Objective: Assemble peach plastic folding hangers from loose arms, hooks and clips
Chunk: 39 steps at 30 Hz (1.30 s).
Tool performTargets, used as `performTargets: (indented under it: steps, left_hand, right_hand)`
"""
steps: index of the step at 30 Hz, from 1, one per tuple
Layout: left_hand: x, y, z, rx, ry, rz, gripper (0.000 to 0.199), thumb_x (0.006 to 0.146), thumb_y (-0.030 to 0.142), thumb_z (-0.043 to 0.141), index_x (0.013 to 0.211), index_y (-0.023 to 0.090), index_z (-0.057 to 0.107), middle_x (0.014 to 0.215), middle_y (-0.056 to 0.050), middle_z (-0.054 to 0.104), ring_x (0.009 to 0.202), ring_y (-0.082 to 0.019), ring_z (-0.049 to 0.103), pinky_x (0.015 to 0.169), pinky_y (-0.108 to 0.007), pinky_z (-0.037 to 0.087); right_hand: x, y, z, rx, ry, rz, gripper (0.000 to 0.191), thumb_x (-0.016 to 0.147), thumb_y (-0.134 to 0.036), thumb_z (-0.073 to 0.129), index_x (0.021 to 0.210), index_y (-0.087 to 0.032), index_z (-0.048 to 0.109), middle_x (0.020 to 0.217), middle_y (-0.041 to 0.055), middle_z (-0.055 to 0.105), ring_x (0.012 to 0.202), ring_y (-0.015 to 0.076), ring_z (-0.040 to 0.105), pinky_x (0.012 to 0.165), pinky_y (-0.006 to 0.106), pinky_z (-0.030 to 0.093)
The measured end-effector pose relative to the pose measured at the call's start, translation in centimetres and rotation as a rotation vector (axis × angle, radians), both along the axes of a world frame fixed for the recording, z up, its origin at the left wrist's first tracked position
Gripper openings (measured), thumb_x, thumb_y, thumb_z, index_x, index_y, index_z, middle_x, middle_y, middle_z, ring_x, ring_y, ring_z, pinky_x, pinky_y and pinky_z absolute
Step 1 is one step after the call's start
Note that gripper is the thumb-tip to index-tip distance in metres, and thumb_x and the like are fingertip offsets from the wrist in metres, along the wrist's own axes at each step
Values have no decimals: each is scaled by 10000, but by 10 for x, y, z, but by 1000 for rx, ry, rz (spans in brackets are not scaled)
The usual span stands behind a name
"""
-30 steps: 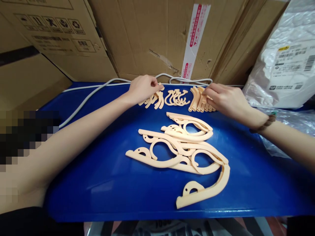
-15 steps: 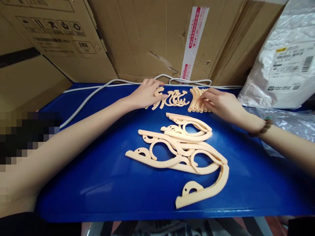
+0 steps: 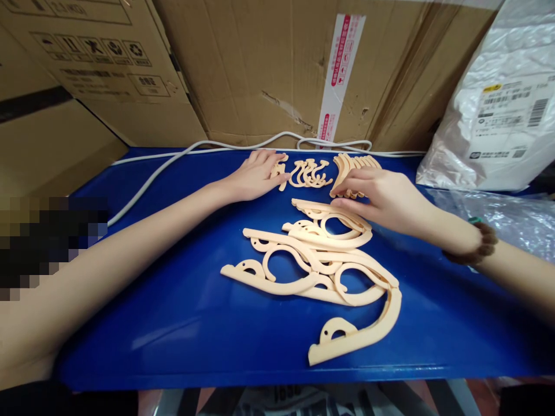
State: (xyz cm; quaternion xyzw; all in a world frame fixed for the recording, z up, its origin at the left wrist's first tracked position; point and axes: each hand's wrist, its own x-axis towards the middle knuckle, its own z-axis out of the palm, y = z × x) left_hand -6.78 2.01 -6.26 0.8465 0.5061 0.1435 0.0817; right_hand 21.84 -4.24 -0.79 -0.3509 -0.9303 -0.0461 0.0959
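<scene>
My left hand (image 3: 258, 175) lies with fingers stretched over small cream plastic pieces (image 3: 281, 169) at the back left; some are hidden under it. To the right of them sit loose cream hanger hooks (image 3: 309, 174). My right hand (image 3: 381, 196), fingers apart, is at the near end of a row of curved cream strips (image 3: 358, 162). Its thumb hovers by the top of a folded plastic hanger (image 3: 342, 240); whether it touches is unclear. Several linked hanger parts (image 3: 290, 288) lie nearer, and one curved arm (image 3: 359, 344) points toward the front edge.
The blue tabletop (image 3: 182, 323) is backed by cardboard boxes (image 3: 260, 69). A white cable (image 3: 151, 211) runs along the back and left side. On the right are a white plastic-wrapped parcel (image 3: 489, 115) and clear plastic film (image 3: 520, 214).
My right hand has come nearer and lower, from the curved strips toward the folded hanger, with its thumb now spread. My left hand has shifted slightly left and flattened.
</scene>
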Motion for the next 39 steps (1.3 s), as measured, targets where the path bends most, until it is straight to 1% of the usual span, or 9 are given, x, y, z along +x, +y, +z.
performTargets:
  steps: [4,10,13,17,21,23,27,34,39]
  left_hand:
    - [1,2,3,-46,42,30,665,930,456,361,1509,129,325,1575,-191,288,1473,-342,220,1181,-538,213]
    - [9,-4,15,-11,-4,48,669,924,442,398,1521,153,307,1625,-153,196,1513,-331,113,1212,-515,132]
    - [24,-20,22,20,-71,-32,608,941,478,426,1458,158,410,1579,-137,325,1503,-305,176,1217,-493,151]
    - [49,-44,30,57,-135,-105,351,951,405,468,1153,180,645,1430,-95,538,1482,-310,240,1213,-512,154]
    - [64,-51,43,-147,-515,-75,205,854,291,646,1005,154,669,1091,-94,719,1099,-270,643,992,-449,479]
    - [67,-48,52,-295,-752,-42,262,802,186,700,1052,131,646,999,-91,732,937,-208,693,877,-363,538]
    - [68,-41,72,-415,-993,-50,142,875,157,630,1011,131,662,1013,-78,725,956,-170,694,880,-311,546]
    - [64,-39,88,-331,-952,-103,211,963,268,542,891,142,695,893,-44,706,975,-185,693,826,-300,548]
    - [55,-35,82,-237,-865,-63,132,876,263,657,805,159,694,806,-45,707,816,-174,682,733,-284,536]
  right_hand:
    - [-8,-4,-4,-84,-13,40,362,962,-460,517,1044,-165,709,1020,108,712,941,255,652,819,366,481]
    - [-8,7,-4,-214,69,41,248,945,-341,534,944,-178,721,950,77,724,847,211,650,745,325,474]
    - [-8,12,-4,-150,26,57,266,948,-328,512,960,-166,722,949,95,716,860,222,646,769,336,465]
    - [-9,13,-3,-42,3,85,285,940,-305,486,945,-150,725,902,107,709,832,230,636,762,345,449]
    - [-9,11,11,60,156,-6,265,906,-336,525,970,-167,719,840,84,695,783,224,628,702,330,432]
    - [-9,8,23,101,200,-56,243,900,-349,538,982,-196,707,840,71,691,784,223,626,692,330,426]
    - [-6,8,46,218,178,-180,215,925,-337,518,1038,-224,661,931,88,691,873,254,619,730,361,419]
    - [-16,16,60,408,-34,-255,425,1035,-410,243,1143,-188,589,1114,169,651,992,340,618,716,410,409]
    - [-31,21,49,355,-218,-262,324,1013,-218,289,1057,-119,594,869,164,675,810,306,644,739,415,413]
